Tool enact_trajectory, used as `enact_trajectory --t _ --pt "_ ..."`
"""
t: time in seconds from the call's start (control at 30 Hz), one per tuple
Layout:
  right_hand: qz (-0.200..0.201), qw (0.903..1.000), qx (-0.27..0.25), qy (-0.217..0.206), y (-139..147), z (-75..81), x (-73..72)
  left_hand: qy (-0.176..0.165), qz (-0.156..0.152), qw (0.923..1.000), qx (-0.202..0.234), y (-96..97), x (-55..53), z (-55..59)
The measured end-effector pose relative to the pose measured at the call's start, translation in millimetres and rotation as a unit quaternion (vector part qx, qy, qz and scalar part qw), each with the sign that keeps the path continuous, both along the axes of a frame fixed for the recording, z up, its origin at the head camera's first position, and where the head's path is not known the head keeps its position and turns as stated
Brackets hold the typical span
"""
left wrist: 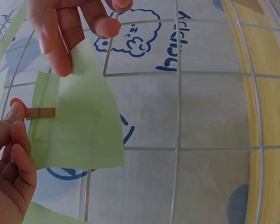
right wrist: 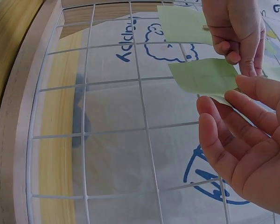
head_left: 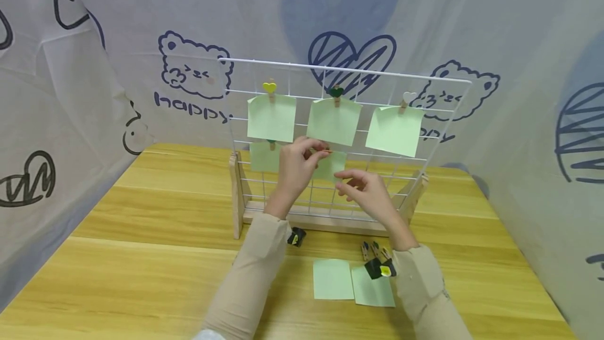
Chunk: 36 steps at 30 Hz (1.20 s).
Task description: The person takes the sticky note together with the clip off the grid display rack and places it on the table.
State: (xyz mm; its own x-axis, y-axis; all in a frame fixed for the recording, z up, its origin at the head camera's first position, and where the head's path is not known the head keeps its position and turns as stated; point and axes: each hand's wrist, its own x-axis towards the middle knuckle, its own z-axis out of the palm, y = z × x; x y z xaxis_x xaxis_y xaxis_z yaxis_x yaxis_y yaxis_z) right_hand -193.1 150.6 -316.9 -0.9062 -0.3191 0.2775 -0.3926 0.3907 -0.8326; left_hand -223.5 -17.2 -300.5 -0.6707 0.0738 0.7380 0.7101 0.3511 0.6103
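Observation:
My left hand [head_left: 297, 166] pinches a small wooden clothespin [left wrist: 41, 112] with an orange top. The clothespin sits at the top edge of a pale green paper note [left wrist: 86, 128], against a white wire grid [left wrist: 178, 107]. With thumb and fingers, my right hand [head_left: 371, 195] pinches the right edge of that note, which bends a little in the right wrist view. Three notes hang in the row above, from clothespins with yellow heart [head_left: 269, 87], dark green heart [head_left: 336, 92] and white heart [head_left: 409, 97] tops. Another clipped note [head_left: 263, 157] hangs left, partly behind my left hand.
The grid stands in a wooden base [head_left: 311, 218] on a wood-grain table [head_left: 155, 261]. Two green notes, a left one [head_left: 333, 279] and a right one [head_left: 373, 288], lie in front. Several clothespins [head_left: 375, 250] lie near my right sleeve. A printed cloth [head_left: 264, 14] hangs behind.

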Motion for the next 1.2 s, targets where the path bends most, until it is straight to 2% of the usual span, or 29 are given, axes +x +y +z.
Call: enact_trajectory --t 0.13,0.33,0.43,0.77,0.97,1.07,1.2 --pt "0.001 1.0 -0.001 -0.001 -1 0.9 0.2 0.006 -0.008 0.9993 0.035 1.2 -1.2 -3.6" --pt "-0.002 1.0 -0.002 -0.005 -1 0.1 0.4 0.005 -0.066 0.9909 0.117 1.9 -4.7 -10.6" --pt "-0.002 1.0 0.001 -0.002 0 -0.6 0.7 0.007 -0.078 0.9874 0.137 2.4 -7.1 -14.0" --pt "0.001 1.0 -0.008 -0.001 0 -1.9 0.6 0.009 -0.075 0.9858 0.15 2.4 -8.1 -16.3" --pt "-0.003 0.9998 -0.021 0.006 -1 -3.4 1.0 -0.02 -0.064 0.9855 0.156 2.3 -4.8 -13.6" --pt "-0.005 0.9996 -0.026 0.011 -1 -3.6 2.1 -0.035 -0.061 0.9846 0.16 1.6 -1.2 -11.8" --pt "-0.01 0.9992 -0.034 0.019 -3 -3.2 4.0 -0.049 -0.062 0.9845 0.157 0.0 13.1 -0.6"
